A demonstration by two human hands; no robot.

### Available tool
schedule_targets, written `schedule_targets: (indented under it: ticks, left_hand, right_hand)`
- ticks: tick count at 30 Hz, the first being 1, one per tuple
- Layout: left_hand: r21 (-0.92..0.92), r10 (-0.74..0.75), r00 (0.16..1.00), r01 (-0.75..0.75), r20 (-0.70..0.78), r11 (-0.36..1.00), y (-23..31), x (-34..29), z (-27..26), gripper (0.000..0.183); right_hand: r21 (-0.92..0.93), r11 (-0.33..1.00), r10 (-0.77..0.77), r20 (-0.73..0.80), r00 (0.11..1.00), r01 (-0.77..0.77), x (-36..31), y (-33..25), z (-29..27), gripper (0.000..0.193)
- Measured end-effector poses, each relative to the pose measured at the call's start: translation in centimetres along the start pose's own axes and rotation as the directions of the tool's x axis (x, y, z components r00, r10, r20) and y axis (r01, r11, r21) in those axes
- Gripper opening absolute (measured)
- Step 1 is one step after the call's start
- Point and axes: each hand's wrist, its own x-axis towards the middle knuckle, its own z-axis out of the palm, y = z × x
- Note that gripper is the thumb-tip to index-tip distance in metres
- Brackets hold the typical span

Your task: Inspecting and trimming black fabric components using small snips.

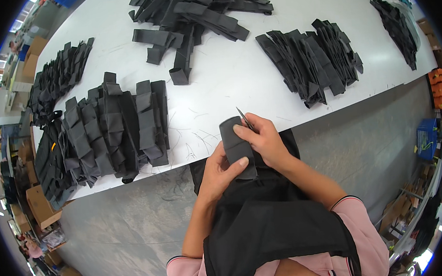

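One view only, from a fisheye camera worn on the person's head. It looks steeply down and forward over the person's own lap and forearms, which enter from the lower edge, onto the near edge of a white table [298, 72] that crosses the upper half. The hands sit close, near the picture's centre. Straight edges bow toward the rim, where the floor [135, 219] and the dark corners show.
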Motion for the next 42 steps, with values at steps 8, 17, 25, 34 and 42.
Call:
schedule_targets:
  ticks: [8, 17, 25, 34, 42]
  left_hand:
    - [-0.152, -0.135, 0.929, 0.087, -0.345, 0.985, -1.5, 1.5, -0.4, 0.023]
    - [-0.106, -0.011, 0.889, -0.043, -0.458, 0.993, -0.9, 1.9, -0.1, 0.022]
    - [-0.087, -0.028, 0.888, -0.014, -0.46, 0.996, -1.0, 1.5, -0.7, 0.022]
    - [-0.072, -0.025, 0.896, -0.008, -0.444, 0.997, -0.7, 1.4, -0.7, 0.023]
    - [-0.131, -0.07, 0.91, 0.017, -0.41, 0.991, -0.4, 1.4, -0.9, 0.024]
  right_hand:
    - [-0.344, 0.913, -0.278, -0.128, 0.952, 0.22, -2.1, 0.8, -0.5, 0.014]
    - [-0.767, 0.496, -0.474, 0.154, 0.867, 0.408, -6.2, -0.3, -2.2, 0.027]
    - [-0.817, 0.27, -0.571, 0.291, 0.767, 0.51, -5.8, -0.1, -1.4, 0.028]
    - [-0.857, 0.175, -0.576, 0.311, 0.756, 0.485, -6.1, -0.2, -1.1, 0.027]
    - [-0.791, 0.398, -0.513, 0.229, 0.828, 0.465, -6.1, -0.6, -0.9, 0.022]
